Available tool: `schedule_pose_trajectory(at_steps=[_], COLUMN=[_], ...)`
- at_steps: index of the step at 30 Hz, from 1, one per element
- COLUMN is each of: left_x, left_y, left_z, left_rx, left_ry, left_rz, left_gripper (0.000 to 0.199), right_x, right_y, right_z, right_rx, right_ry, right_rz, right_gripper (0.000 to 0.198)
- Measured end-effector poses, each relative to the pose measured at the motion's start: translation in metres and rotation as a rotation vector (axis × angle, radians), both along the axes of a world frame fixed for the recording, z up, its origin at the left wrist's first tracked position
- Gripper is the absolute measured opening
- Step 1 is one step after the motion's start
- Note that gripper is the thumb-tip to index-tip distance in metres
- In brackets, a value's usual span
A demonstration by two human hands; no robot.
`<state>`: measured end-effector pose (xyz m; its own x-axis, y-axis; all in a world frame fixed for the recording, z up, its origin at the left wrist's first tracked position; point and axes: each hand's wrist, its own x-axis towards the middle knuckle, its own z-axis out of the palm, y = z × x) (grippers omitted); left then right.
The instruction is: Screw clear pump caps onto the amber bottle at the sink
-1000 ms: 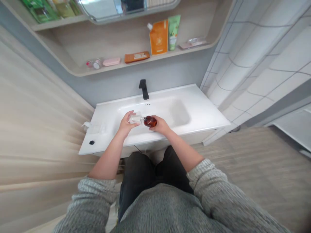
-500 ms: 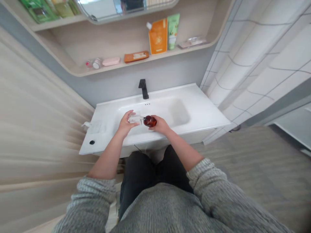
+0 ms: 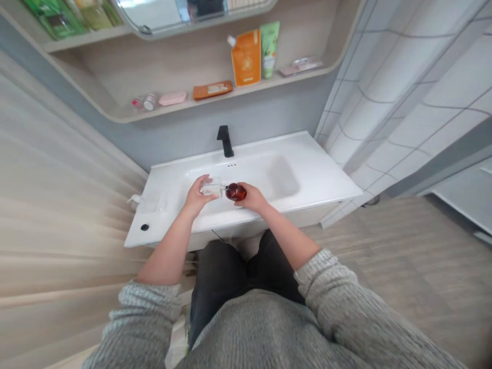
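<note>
My left hand [image 3: 197, 197] is closed around a clear bottle [image 3: 211, 187] lying on its side over the basin. Its narrow end points right, toward a brown bottle [image 3: 236, 192] with a dark mouth. That brown bottle is tilted to the left in my right hand [image 3: 249, 197], whose fingers wrap around its right side. The two mouths meet or nearly meet; I cannot tell whether they touch. Both bottles are above the white sink [image 3: 282, 174], below the black faucet [image 3: 225, 141].
A white pump top [image 3: 134, 200] and a round black piece [image 3: 144, 227] lie on the counter's left. Overhead, the shelf [image 3: 126, 117] holds an orange pouch [image 3: 246, 57], a green tube [image 3: 269, 48] and a pink soap box [image 3: 172, 98]. A beige curtain [image 3: 57, 205] hangs at left.
The view has shifted slightly. Both hands keep the same grip, and the bottles stay mouth to mouth with hardly any movement.
</note>
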<state>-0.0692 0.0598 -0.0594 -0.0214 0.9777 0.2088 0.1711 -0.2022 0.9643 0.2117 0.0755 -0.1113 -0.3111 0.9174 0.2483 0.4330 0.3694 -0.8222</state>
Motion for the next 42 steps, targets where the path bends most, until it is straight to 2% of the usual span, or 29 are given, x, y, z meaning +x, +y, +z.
schedule_pose_trajectory(at_steps=[17, 42], left_x=[-0.003, -0.001], left_y=[0.002, 0.011], left_z=[0.004, 0.027], left_rx=[0.007, 0.022], left_ry=[0.088, 0.229], left_rz=[-0.022, -0.074], left_gripper=[0.105, 0.096], right_x=[-0.001, -0.001], right_y=[0.002, 0.003], right_z=[-0.003, -0.007], right_rx=[0.031, -0.002], right_ry=[0.015, 0.069], right_rz=[-0.001, -0.021], right_gripper=[0.085, 0.085])
